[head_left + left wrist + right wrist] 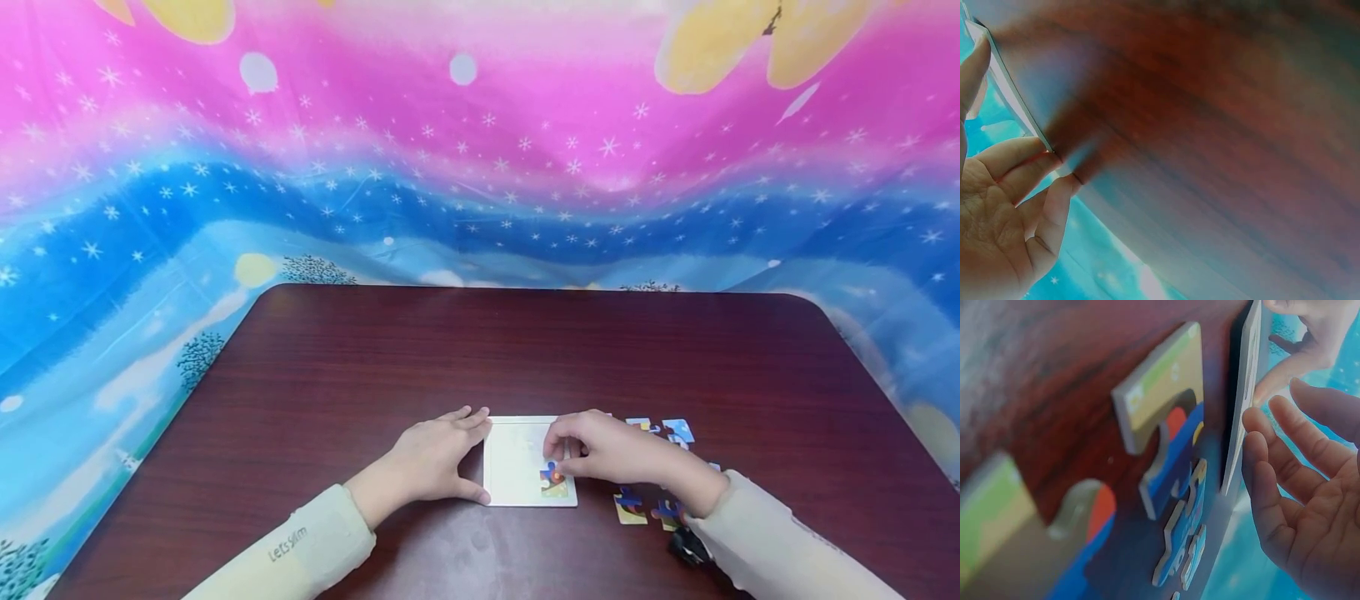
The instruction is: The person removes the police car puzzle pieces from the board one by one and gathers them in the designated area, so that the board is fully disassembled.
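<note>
A shallow white puzzle tray [517, 446] lies near the table's front. My left hand [438, 454] rests along its left edge, thumb at the near corner and fingers spread toward the far one. The left wrist view shows these fingertips [1041, 147] touching the tray's rim. Over the tray's right side, my right hand [600, 446] pinches a blue, red and yellow puzzle piece [553, 485] at its upper end, low in the right part of the tray. In the right wrist view, the right hand's bent fingers [1297, 462] hide that piece.
Right of the tray lie several loose puzzle pieces, including a blue one [678, 430] and a yellow-brown one [632, 510]. A black object [688, 546] shows by the right sleeve. Behind the dark wooden table [480, 350] hangs a pink and blue patterned cloth [480, 167].
</note>
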Motion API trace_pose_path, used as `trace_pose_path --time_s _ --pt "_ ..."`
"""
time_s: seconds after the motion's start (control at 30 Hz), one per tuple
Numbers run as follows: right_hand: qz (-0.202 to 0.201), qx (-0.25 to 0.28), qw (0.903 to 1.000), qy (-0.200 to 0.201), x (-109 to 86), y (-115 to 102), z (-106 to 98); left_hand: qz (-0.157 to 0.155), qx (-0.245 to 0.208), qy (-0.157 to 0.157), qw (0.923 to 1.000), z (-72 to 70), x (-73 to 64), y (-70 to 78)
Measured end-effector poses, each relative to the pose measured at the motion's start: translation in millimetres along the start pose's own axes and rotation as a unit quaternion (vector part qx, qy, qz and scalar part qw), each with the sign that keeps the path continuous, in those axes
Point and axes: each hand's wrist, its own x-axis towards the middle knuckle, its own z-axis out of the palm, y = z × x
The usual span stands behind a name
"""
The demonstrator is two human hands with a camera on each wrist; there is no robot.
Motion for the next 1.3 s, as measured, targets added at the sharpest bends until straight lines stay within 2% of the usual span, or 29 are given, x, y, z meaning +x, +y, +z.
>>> trace_pose_path --time_s 0.3,0.63,1.3 --pt "0.014 -0.001 0.9998 -0.014 4.9 -4.2 2.9 -0.001 0.000 0.003 1.0000 -0.4 -1.0 0.6" --pt "0.012 0.001 0.9997 -0.023 4.9 -7.2 5.2 -0.003 -0.003 0.003 1.0000 0.5 -1.1 0.7" --pt "0.023 -0.014 0.9996 -0.013 4.2 -9.4 6.5 -0.006 -0.002 -0.005 1.0000 -2.3 -1.3 1.1"
